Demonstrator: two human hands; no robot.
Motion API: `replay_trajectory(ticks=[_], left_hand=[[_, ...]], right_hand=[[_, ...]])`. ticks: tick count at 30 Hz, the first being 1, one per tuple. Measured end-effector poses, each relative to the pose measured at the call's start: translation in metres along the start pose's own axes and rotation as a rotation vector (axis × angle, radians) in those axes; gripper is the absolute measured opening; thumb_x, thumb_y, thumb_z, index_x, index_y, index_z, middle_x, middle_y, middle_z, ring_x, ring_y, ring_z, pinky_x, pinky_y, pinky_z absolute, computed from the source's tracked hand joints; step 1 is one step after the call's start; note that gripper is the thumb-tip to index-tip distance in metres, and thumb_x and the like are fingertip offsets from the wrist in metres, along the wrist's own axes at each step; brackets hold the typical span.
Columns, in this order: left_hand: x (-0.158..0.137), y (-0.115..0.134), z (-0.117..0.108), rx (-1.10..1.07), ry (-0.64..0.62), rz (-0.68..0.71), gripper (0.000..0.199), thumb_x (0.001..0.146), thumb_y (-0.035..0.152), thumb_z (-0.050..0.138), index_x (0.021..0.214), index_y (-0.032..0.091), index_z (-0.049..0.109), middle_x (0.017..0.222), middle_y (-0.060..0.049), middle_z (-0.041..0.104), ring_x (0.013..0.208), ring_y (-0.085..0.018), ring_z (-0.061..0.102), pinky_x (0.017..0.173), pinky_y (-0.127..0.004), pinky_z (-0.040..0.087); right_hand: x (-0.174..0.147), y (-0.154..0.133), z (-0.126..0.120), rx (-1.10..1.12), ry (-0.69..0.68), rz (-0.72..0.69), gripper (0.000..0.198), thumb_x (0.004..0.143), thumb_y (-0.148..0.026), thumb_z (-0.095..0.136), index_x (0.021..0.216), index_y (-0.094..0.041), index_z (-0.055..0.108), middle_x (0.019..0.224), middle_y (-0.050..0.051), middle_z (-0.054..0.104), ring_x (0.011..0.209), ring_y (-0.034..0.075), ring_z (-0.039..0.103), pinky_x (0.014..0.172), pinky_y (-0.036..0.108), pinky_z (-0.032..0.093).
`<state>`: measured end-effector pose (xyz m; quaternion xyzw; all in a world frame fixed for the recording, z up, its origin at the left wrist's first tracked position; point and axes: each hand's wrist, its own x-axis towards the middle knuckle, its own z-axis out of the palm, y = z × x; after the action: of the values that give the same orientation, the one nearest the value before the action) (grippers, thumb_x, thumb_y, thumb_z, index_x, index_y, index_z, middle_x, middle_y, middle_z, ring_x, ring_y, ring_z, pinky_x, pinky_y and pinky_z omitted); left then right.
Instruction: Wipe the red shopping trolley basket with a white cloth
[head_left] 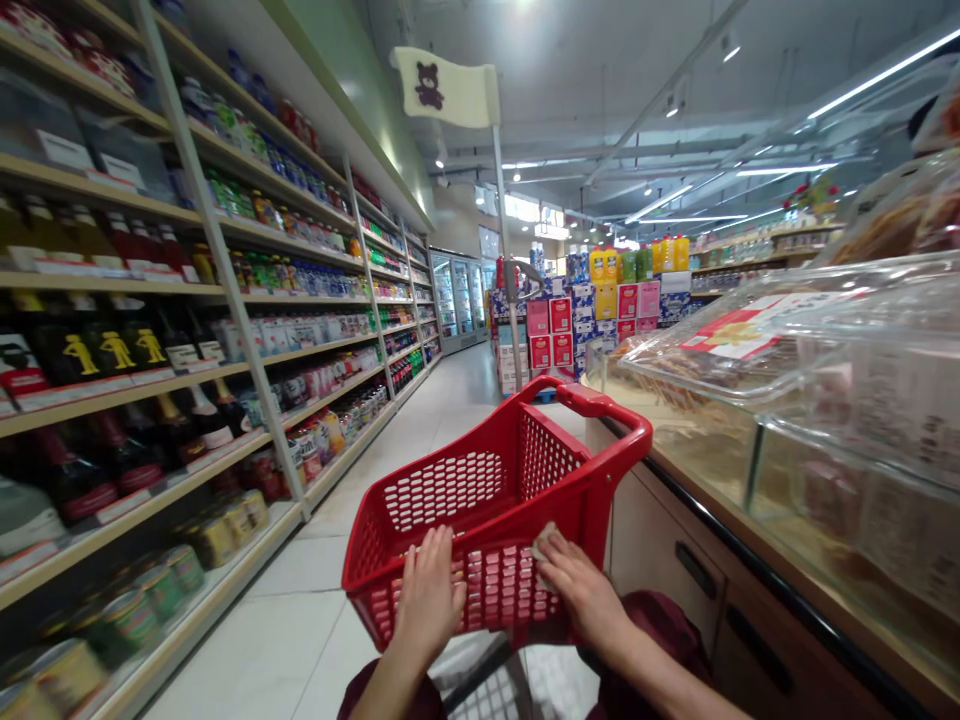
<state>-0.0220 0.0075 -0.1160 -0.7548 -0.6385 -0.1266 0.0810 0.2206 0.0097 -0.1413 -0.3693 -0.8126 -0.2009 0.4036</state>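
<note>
A red plastic shopping cart (480, 480) with perforated sides stands in front of me, its handle at the upper right. My left hand (430, 600) rests on the near side wall, fingers stretched out together and nothing in the palm that I can see. Farther right on the same wall, my right hand (577, 585) presses a small crumpled pale cloth (548, 541) against the red plastic. Most of the cloth is hidden beneath the fingers. A pole rises behind the cart and carries a cream flag (450, 88) with a bear on it.
Shelves of bottles and cans (300, 300) line the left side. Close on my right is a wooden counter (675, 540) with clear plastic covers (750, 340) over packed goods. Stacked drink boxes (559, 325) and glass-door fridges (457, 290) stand farther down the tiled aisle.
</note>
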Motion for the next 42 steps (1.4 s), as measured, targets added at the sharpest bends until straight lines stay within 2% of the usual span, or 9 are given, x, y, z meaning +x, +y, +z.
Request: replay_trajectory(ticks=[7, 11, 14, 18, 22, 25, 30, 35, 42], left_hand=[[-0.013, -0.021, -0.007, -0.061, -0.022, 0.062, 0.067, 0.066, 0.023, 0.042, 0.130, 0.008, 0.029, 0.137, -0.010, 0.030, 0.128, -0.021, 0.020, 0.105, -0.041, 0.017], [-0.022, -0.049, -0.010, -0.083, -0.025, -0.011, 0.065, 0.067, 0.024, 0.041, 0.129, 0.007, 0.030, 0.137, -0.011, 0.031, 0.128, -0.022, 0.022, 0.105, -0.041, 0.019], [-0.032, -0.080, -0.003, -0.092, 0.017, -0.140, 0.066, 0.065, 0.023, 0.042, 0.126, 0.003, 0.031, 0.135, -0.015, 0.033, 0.126, -0.024, 0.025, 0.104, -0.041, 0.023], [-0.045, -0.108, 0.008, -0.187, 0.050, -0.092, 0.064, 0.062, 0.016, 0.041, 0.124, 0.004, 0.034, 0.134, -0.014, 0.036, 0.126, -0.022, 0.027, 0.104, -0.037, 0.026], [-0.051, -0.117, 0.011, -0.266, 0.089, -0.071, 0.063, 0.061, 0.007, 0.035, 0.124, 0.009, 0.036, 0.131, -0.010, 0.041, 0.123, -0.017, 0.032, 0.103, -0.035, 0.029], [-0.052, -0.119, 0.012, -0.287, 0.113, -0.074, 0.066, 0.059, 0.002, 0.032, 0.124, 0.009, 0.037, 0.131, -0.010, 0.041, 0.124, -0.016, 0.031, 0.104, -0.035, 0.029], [-0.048, -0.118, 0.014, -0.300, 0.114, -0.122, 0.063, 0.059, 0.003, 0.033, 0.122, 0.006, 0.040, 0.129, -0.012, 0.043, 0.122, -0.018, 0.034, 0.103, -0.037, 0.029], [-0.044, -0.115, 0.012, -0.235, 0.091, -0.115, 0.065, 0.056, 0.002, 0.034, 0.120, 0.010, 0.043, 0.127, -0.010, 0.046, 0.120, -0.020, 0.037, 0.102, -0.040, 0.030], [-0.028, -0.068, 0.010, -0.198, 0.098, 0.003, 0.066, 0.058, 0.003, 0.034, 0.124, 0.010, 0.037, 0.132, -0.010, 0.040, 0.125, -0.020, 0.029, 0.103, -0.043, 0.025]], right_hand=[[0.036, -0.028, 0.011, 0.106, 0.090, -0.014, 0.032, 0.085, -0.014, 0.040, 0.114, -0.021, 0.052, 0.121, 0.007, 0.052, 0.123, 0.019, 0.032, 0.096, 0.044, 0.036], [0.015, -0.042, 0.036, 0.102, -0.048, -0.084, 0.027, 0.086, -0.018, 0.040, 0.106, -0.022, 0.058, 0.113, 0.006, 0.058, 0.116, 0.017, 0.043, 0.090, 0.038, 0.044], [0.026, -0.071, 0.049, 0.141, -0.093, -0.130, 0.025, 0.086, -0.022, 0.041, 0.105, -0.022, 0.058, 0.115, 0.006, 0.057, 0.116, 0.018, 0.043, 0.091, 0.037, 0.043], [0.071, -0.120, 0.074, 0.227, -0.040, -0.200, 0.026, 0.086, -0.022, 0.042, 0.108, -0.019, 0.056, 0.123, 0.005, 0.051, 0.124, 0.020, 0.030, 0.099, 0.040, 0.034], [0.064, -0.147, 0.105, 0.292, -0.172, -0.276, 0.019, 0.084, -0.021, 0.047, 0.098, -0.018, 0.059, 0.110, 0.004, 0.059, 0.114, 0.018, 0.043, 0.097, 0.035, 0.037], [0.049, -0.147, 0.105, 0.321, -0.189, -0.287, 0.016, 0.083, -0.022, 0.047, 0.092, -0.017, 0.060, 0.103, 0.004, 0.061, 0.111, 0.016, 0.046, 0.097, 0.032, 0.037], [0.068, -0.143, 0.089, 0.292, -0.112, -0.249, 0.026, 0.086, -0.018, 0.040, 0.109, -0.017, 0.053, 0.121, 0.005, 0.052, 0.124, 0.019, 0.029, 0.101, 0.038, 0.032], [0.046, -0.135, 0.100, 0.227, -0.254, -0.246, 0.020, 0.084, -0.022, 0.048, 0.099, -0.017, 0.059, 0.106, 0.004, 0.061, 0.113, 0.017, 0.045, 0.095, 0.033, 0.039], [0.033, -0.091, 0.071, 0.155, -0.051, -0.151, 0.030, 0.089, -0.019, 0.035, 0.112, -0.019, 0.054, 0.122, 0.008, 0.051, 0.124, 0.020, 0.031, 0.096, 0.041, 0.036]])
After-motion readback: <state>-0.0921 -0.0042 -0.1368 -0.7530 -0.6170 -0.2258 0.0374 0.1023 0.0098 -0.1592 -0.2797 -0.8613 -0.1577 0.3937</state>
